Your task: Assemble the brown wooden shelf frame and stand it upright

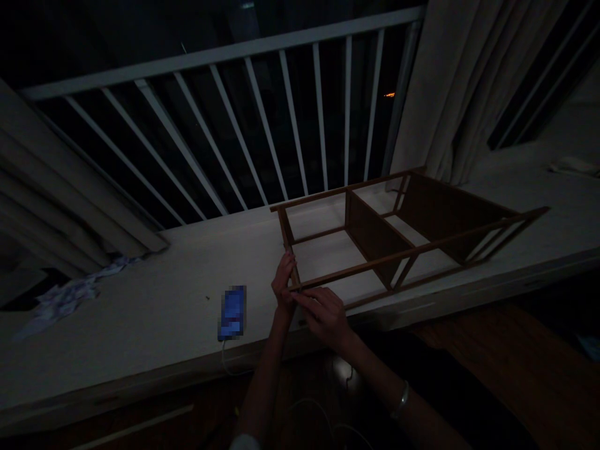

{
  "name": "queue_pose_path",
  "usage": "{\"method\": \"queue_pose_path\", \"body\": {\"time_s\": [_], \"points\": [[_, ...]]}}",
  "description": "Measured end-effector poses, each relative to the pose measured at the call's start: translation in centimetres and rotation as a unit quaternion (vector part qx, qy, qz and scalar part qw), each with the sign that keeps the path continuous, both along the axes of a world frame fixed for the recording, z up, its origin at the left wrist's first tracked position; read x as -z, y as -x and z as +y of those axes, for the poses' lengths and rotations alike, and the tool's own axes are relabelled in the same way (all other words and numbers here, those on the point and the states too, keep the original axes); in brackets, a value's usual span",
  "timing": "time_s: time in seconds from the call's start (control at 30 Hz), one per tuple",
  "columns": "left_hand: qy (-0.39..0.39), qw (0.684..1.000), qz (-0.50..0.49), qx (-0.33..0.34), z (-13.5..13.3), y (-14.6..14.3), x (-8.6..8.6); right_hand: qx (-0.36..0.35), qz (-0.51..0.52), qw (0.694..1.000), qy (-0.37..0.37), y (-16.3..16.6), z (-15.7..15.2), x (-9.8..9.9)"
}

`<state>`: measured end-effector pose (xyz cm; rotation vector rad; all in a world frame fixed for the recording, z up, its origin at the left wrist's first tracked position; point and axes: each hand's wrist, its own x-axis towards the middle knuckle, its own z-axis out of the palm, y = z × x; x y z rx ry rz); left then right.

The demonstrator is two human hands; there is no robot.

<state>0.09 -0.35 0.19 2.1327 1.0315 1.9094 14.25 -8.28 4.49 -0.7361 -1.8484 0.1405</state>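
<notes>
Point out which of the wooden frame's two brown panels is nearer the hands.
The middle panel, partway along the wooden frame, is nearer the left hand and right hand; the other panel sits toward the frame's far end.

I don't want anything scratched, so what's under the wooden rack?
The pale ledge is under the rack, visible through its open frame. Its dark panels cover other patches, so whether anything lies hidden there can't be seen.
</notes>
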Motion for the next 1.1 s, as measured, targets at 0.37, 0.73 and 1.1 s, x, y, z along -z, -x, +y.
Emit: {"method": "queue_pose_path", "body": {"time_s": [0.37, 0.73, 1.1], "points": [[-0.002, 1.0, -0.004, -0.009, -0.01, -0.15, -0.14, 0.015, -0.121, 0.992, -0.042, -1.04, 0.58, -0.24], [-0.015, 1.0, -0.017, -0.001, 0.08, -0.39, -0.23, 0.075, -0.056, 0.994, -0.062, -0.86, 0.44, 0.33], [-0.011, 1.0, -0.009, -0.012, -0.1, -0.38, -0.46, 0.116, -0.032, 0.99, -0.072, -0.67, 0.29, 0.45]]}}
